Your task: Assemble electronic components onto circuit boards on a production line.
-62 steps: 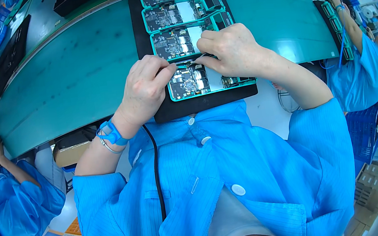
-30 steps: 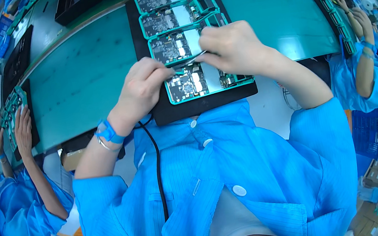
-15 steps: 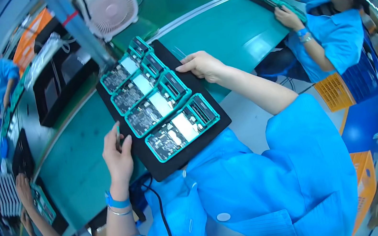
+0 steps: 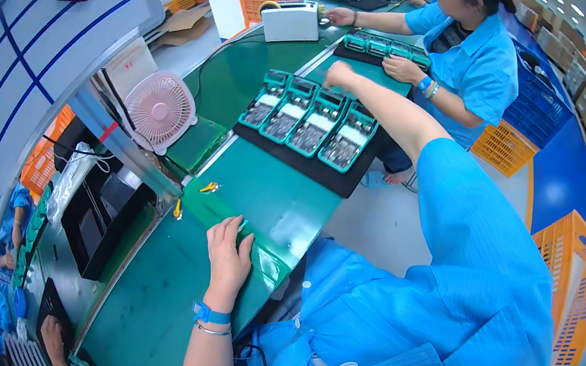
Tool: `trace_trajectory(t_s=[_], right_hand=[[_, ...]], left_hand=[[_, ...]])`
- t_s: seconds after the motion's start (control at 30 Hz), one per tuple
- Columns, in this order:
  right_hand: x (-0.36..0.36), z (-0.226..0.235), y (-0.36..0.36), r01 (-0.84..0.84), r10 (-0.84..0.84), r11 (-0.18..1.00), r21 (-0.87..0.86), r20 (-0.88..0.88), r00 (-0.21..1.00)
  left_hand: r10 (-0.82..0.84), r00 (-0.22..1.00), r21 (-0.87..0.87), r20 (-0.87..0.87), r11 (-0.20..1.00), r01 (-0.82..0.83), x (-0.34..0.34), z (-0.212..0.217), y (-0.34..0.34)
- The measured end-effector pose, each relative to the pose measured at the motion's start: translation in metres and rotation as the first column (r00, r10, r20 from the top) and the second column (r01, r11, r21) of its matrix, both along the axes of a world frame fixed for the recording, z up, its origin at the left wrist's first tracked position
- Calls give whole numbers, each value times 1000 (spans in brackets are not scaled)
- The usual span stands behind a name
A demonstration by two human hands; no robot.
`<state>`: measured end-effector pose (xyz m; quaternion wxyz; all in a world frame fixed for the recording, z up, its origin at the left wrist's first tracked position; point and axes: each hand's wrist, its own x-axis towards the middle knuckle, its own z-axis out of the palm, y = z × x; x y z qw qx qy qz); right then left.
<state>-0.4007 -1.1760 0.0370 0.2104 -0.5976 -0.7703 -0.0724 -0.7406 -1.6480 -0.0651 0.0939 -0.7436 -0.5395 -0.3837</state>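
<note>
While framed boards (image 4: 310, 129) lie near right fingers (image 4: 334, 73), grip unclear, left fingers (image 4: 220, 232) parted over table (image 4: 166, 291).

one wide camera sits on the head. it looks down and out over the bench (image 4: 152, 300), with the left hand (image 4: 228, 259) near and the fan (image 4: 160, 110) far.

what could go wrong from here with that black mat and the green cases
A corner of the black mat lies at the edge of the table, so a nudge might push it over. The green cases are open, so the nearby right hand could brush the bare circuit boards.
</note>
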Motion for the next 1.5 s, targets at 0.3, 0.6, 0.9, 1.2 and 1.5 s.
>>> trace_trajectory(t_s=[0.3,0.6,0.9,1.2,1.5], right_hand=[[-138,51,-173,-583,599,798,150,-296,744],[-315,-17,-360,-970,761,189,-153,-601,243],[-330,-40,-343,-977,325,-18,-210,-926,193],[-330,-60,-333,-977,514,50,-208,-833,204],[-336,-70,-320,-984,478,-92,-155,-873,93]], left_hand=[[40,999,118,14,992,-41,-31,8,-24],[43,990,43,137,998,-50,-27,6,-11],[79,957,-22,278,997,-76,-24,9,-19],[-8,939,80,345,997,-21,-22,5,-2],[16,874,-59,486,998,15,-31,13,-1]])
